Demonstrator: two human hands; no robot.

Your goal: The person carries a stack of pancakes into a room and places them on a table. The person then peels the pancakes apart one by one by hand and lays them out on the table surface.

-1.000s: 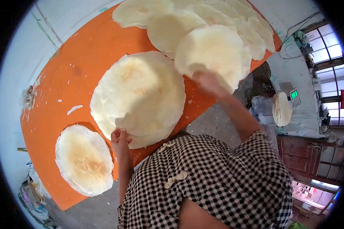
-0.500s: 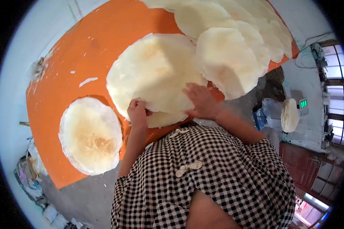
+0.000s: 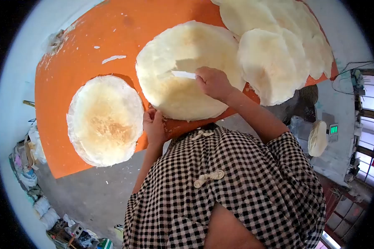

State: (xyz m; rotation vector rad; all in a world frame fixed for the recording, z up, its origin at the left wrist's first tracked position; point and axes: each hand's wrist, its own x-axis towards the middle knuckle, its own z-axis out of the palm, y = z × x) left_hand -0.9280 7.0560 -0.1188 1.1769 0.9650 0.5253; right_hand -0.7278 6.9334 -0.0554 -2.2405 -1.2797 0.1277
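Observation:
A wide round stack of thin pale flatbread sheets (image 3: 174, 45) lies in the middle of the orange table (image 3: 87, 54). Above it my right hand (image 3: 214, 84) is closed around one end of a white flat strip, blade-like in shape (image 3: 183, 74), which points left and casts a shadow on the top sheet. My left hand (image 3: 154, 123) is at the table's front edge, just below the left rim of that stack, thumb and fingers pinched together. Whatever they hold is hidden. Left of this hand sits a smaller round stack with a browned centre (image 3: 106, 120).
Overlapping flatbread sheets (image 3: 274, 62) cover the table's right end. A white scrap (image 3: 114, 59) lies on the orange top. Off to the right, another pale stack (image 3: 317, 138) stands by a scale with a green display (image 3: 333, 130). Bags and clutter (image 3: 29, 174) line the left wall.
My right hand has lifted off the sheet's near edge and now holds the white strip over the middle stack. My left hand has released the sheet's edge. The view has shifted.

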